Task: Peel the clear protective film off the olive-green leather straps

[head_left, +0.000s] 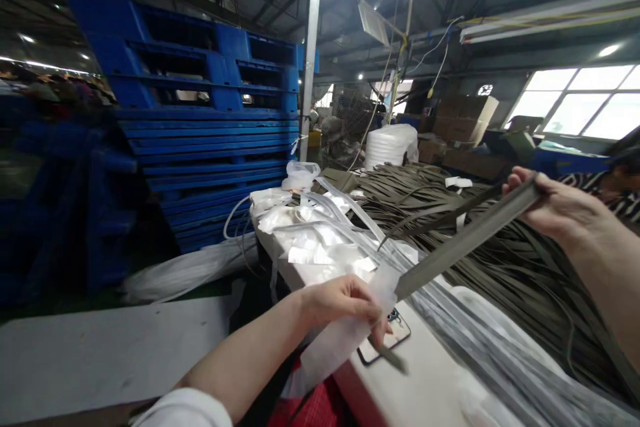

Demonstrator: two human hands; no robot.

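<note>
Olive-grey and flat, a long strip (465, 243) slants across my view, raised at one end in my right hand (560, 207) and low at the other beside my left hand (345, 307). My right thumb and curled fingers pinch the upper end, held high above the heap of olive strips (530, 293), seemingly so that this length lies straight and apart from the rest. The fingers of my left hand bend inward, gathered on a piece of translucent plastic (335, 347) where it meets the strip's lower part, a hold that probably keeps the slippery film from sliding. A short olive end (395, 359) pokes out below those fingers; whether the strip runs inside the film or behind it, I cannot tell.

Under my left hand, a phone (401, 335) lies with its camera lenses up on the white tabletop (415, 380), partly hidden by my fingers. Long plastic-covered lengths (475, 347) run along the work surface between the phone and the heap, all roughly one way, perhaps to prevent tangling. Shiny plastic pieces (320, 247) lie loosely overlapped toward the far end, likely to be within my left hand's reach. Beyond them, blue pallets (215, 140) stand stacked.
</note>
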